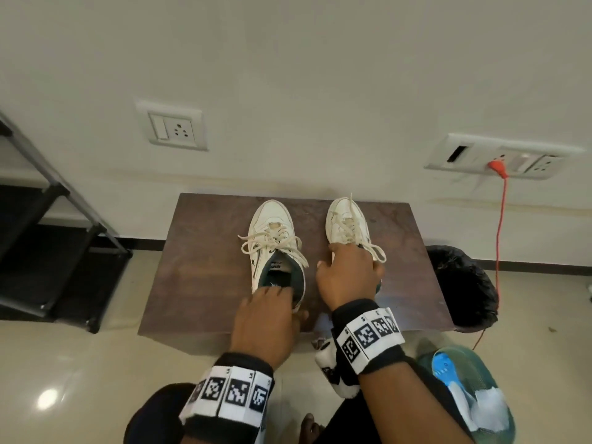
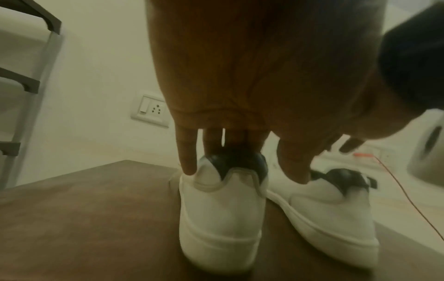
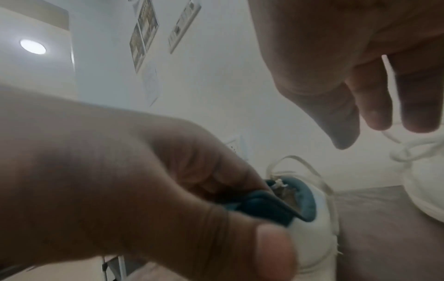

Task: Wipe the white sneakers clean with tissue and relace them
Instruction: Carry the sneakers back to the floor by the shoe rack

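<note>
White sneakers (image 1: 275, 232) with dark green collars sit on a brown surface (image 1: 198, 283); wristbands (image 1: 368, 334) carry black-and-white square patterns; an orange cord (image 1: 499, 225).

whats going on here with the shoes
A person is handling a pair of white sneakers on a small brown table by the wall. The left hand grips the heel collar of the left sneaker, fingers reaching into its opening. The right hand covers the back of the right sneaker; how it holds it is unclear. Both sneakers have laces in them, lying loose. No tissue is in either hand.
</note>
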The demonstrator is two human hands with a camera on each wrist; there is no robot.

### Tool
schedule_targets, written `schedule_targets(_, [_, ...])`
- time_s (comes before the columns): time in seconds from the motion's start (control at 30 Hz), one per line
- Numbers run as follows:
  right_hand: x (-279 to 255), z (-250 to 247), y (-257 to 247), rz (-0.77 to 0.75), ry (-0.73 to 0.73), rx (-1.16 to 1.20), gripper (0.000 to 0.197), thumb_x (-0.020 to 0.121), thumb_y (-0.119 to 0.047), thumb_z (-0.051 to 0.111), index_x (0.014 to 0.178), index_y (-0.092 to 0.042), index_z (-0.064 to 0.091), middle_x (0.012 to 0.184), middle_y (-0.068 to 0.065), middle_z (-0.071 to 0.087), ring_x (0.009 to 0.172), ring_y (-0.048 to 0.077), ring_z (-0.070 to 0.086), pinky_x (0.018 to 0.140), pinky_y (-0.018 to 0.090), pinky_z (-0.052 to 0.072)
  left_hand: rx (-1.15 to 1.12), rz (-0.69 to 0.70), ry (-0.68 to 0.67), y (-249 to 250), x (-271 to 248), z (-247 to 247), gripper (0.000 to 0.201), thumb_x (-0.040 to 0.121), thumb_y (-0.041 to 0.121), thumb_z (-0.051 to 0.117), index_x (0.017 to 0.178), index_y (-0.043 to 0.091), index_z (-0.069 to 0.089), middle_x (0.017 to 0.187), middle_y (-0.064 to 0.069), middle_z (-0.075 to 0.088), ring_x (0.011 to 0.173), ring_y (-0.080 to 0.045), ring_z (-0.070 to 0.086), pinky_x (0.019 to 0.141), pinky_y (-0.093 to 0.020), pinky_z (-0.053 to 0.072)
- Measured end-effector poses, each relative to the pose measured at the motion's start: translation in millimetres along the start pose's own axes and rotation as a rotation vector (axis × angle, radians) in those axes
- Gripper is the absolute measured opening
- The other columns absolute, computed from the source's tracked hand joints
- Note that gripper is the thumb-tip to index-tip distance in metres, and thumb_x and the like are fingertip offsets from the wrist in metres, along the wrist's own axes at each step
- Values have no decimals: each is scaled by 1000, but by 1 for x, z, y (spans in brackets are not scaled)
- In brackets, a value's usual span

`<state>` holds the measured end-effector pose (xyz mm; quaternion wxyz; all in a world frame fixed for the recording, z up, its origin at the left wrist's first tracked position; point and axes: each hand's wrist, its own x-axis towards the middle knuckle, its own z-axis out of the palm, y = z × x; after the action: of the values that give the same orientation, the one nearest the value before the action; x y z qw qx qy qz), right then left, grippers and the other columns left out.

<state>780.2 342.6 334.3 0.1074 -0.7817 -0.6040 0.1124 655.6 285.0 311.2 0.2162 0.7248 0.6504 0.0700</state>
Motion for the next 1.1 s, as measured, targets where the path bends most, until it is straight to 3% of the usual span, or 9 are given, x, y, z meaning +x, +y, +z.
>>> schedule_targets(0.13, [-18, -2, 30, 45, -93, -81, 28, 80, -24, 58, 108, -20, 59, 118, 2, 59, 116, 24, 48, 100, 46, 29, 83, -25, -60, 5, -2, 18, 44, 94, 35, 53, 132, 18, 41, 137, -3, 46, 131, -21, 36, 100, -35, 43])
schedule_targets(0.23, [-29, 7, 51, 2, -190, -120, 37, 80, -15, 60, 116, -18, 56, 123, 2, 56, 121, 23, 44, 102, 42, 36, 218, -58, -104, 11, 4, 15, 39, 94, 23, 53, 130, 14, 41, 135, -7, 48, 127, -24, 41, 96, -35, 45])
schedule_targets(0.37, [-27, 11, 62, -83, -162, -105, 29, 81, -9, 62, 109, -16, 62, 115, 2, 61, 113, 22, 51, 94, 37, 46, 331, -101, -150, 20, 13, 12, 32, 90, 10, 52, 121, 13, 46, 122, -6, 58, 118, -25, 50, 89, -38, 45])
schedule_targets(0.6, [9, 10, 58, -132, -378, -112, 24, 81, -15, 62, 105, -13, 60, 101, 10, 65, 92, 28, 60, 75, 30, 49, 282, -106, -217, 22, 39, 9, 21, 88, 15, 55, 108, 15, 61, 109, -6, 65, 101, -27, 64, 79, -35, 50])
schedule_targets(0.8, [8, 21, 45, -125, -327, -185, 17, 84, -20, 61, 99, -15, 58, 95, 6, 64, 88, 26, 60, 74, 33, 49, 253, -127, -210, 21, 51, 11, 15, 89, 22, 58, 102, 17, 63, 103, -5, 67, 96, -27, 65, 68, -31, 40])
schedule_targets(0.93, [4, 22, 39, -73, -273, -159, 20, 86, -21, 58, 106, -16, 59, 99, 6, 64, 92, 25, 59, 81, 36, 50, 226, -146, -203, 20, 52, 12, 12, 91, 21, 55, 102, 18, 61, 104, -4, 66, 97, -26, 64, 70, -31, 44])
schedule_targets(1.1, [0, 14, 28, 13, -344, -92, 24, 89, -29, 58, 111, -20, 58, 101, 4, 65, 91, 23, 62, 73, 27, 46, 188, -214, -309, 22, 51, 5, 16, 93, 18, 47, 101, 19, 61, 106, -3, 65, 103, -25, 59, 77, -33, 48])
